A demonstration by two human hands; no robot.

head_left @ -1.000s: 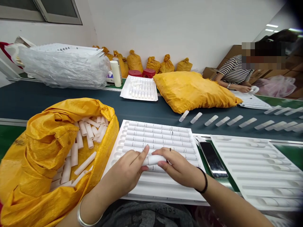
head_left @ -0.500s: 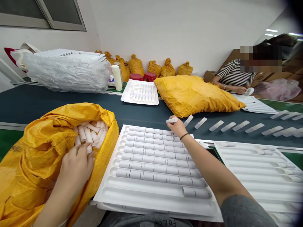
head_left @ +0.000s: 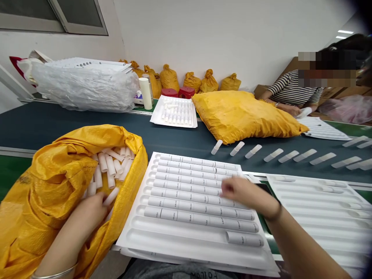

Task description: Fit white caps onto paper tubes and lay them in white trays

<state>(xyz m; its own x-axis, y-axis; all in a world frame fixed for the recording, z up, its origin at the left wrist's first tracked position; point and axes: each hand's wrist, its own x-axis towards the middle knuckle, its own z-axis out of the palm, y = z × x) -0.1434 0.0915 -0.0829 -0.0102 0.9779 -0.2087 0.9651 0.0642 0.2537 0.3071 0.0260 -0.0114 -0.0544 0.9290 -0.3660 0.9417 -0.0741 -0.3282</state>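
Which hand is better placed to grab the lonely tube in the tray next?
Probably the right hand: it is over the tray, on the same side as the lone tube, and seems empty, though blurred. The left hand is down in the yellow sack among white tubes.

Far to your left, you have a window (head_left: 85,16) in the white wall (head_left: 203,35). Ahead, tied yellow sacks (head_left: 169,78) stand near that wall, beyond two red stools (head_left: 186,92). Far to your right, a person (head_left: 309,95) in a striped shirt (head_left: 286,87) is near brown boxes (head_left: 260,91) and pinkish plastic (head_left: 347,110).
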